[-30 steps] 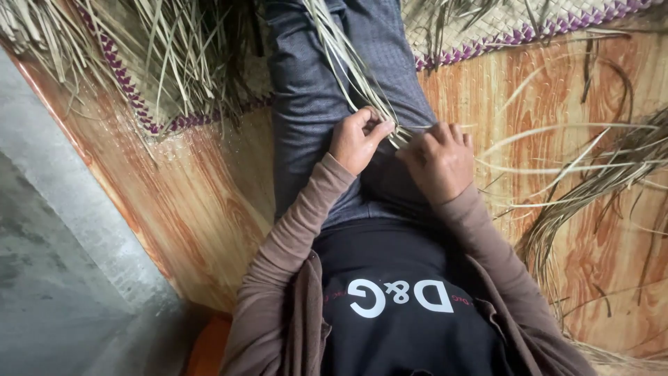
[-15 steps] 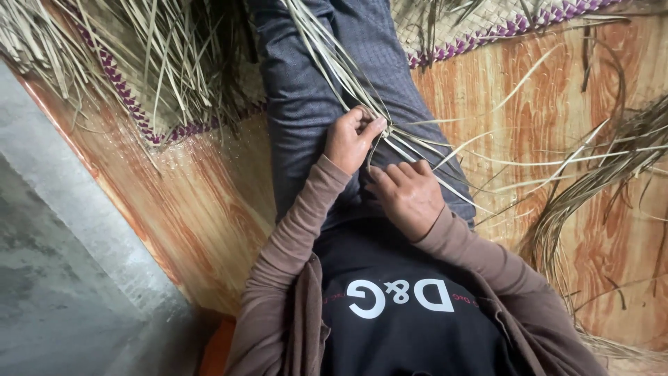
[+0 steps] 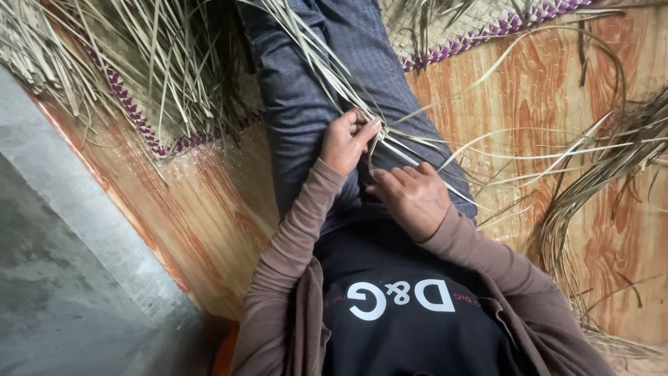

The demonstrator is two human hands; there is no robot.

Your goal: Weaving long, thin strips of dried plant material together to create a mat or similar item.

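Note:
My left hand (image 3: 343, 143) rests on my thigh and pinches a bundle of dried palm strips (image 3: 327, 66) between thumb and fingers. The bundle runs up across my grey trouser leg (image 3: 299, 104) toward the woven mat (image 3: 445, 35). Just below and to the right, my right hand (image 3: 412, 196) lies on my lap with curled fingers. It holds a thin strip (image 3: 373, 150) that bends down from the pinch point. More strip ends fan out to the right of both hands.
A woven mat with a purple edge (image 3: 142, 129) and loose strips lies at the top left. A heap of dried strips (image 3: 591, 188) sits on the wood-pattern floor (image 3: 209, 209) to the right. A grey concrete step (image 3: 62, 278) borders the left side.
My right hand has drawn down and left, from beside the left hand to my lap, pulling a strip. The strip ends have fanned out to the right. The left hand stays pinched.

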